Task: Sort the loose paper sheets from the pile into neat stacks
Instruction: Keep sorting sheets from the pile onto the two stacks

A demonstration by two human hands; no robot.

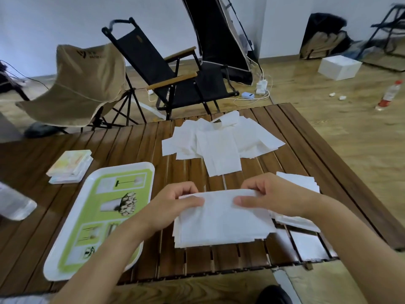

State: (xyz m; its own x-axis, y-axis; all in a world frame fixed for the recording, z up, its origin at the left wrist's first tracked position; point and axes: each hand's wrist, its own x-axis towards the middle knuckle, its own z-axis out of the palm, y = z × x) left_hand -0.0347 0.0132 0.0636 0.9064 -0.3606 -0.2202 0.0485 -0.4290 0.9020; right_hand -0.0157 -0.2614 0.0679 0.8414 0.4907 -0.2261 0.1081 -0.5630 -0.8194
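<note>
A messy pile of white paper sheets [221, 141] fans out over the far middle of the slatted wooden table [131, 141]. Near me lies a neater stack of white sheets [221, 224]. My left hand [175, 205] pinches its far left edge, thumb on top. My right hand [274, 196] pinches the far right edge the same way. A second stack of sheets [300, 220] lies under my right wrist. One more sheet [306, 246] sits at the table's near right corner.
A white tray with a green printed inlay [105, 218] lies left of my hands. A small pack of tissues [70, 166] sits beyond it. A clear plastic bottle [13, 205] pokes in at the left edge. Folding chairs [171, 71] stand behind the table.
</note>
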